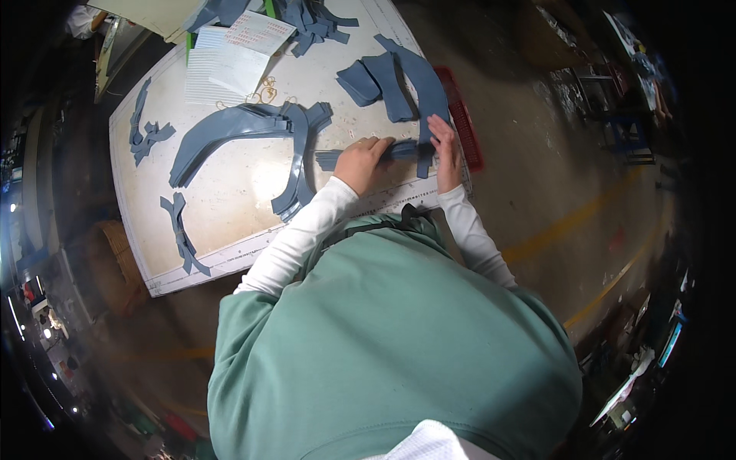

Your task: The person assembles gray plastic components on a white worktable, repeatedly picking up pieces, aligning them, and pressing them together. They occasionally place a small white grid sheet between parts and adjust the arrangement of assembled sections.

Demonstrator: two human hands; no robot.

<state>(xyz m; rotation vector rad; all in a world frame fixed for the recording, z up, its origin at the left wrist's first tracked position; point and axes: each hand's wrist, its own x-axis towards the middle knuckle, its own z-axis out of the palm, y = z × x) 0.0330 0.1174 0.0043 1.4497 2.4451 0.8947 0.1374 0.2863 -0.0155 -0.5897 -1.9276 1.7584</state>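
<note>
My left hand [360,165] is closed around a narrow stack of blue-grey strips [400,149] near the front edge of the white table. Its fingers lie over the top of the stack, which sticks out on both sides. My right hand [447,153] stands on edge at the stack's right end, fingers stretched out, beside a long curved blue-grey piece [429,88]. Whether its fingertips press on that piece, I cannot tell. Just beyond my hands lie two shorter stacks of blue-grey pieces [392,84]. To the left, large curved stacks [230,126] of the same material overlap.
Small bundles of strips [182,234] lie at the table's left side. Printed papers [238,57] and yellowish rubber bands [267,90] are toward the back, near more blue-grey pieces [314,23]. A red plastic basket [462,123] stands against the table's right edge.
</note>
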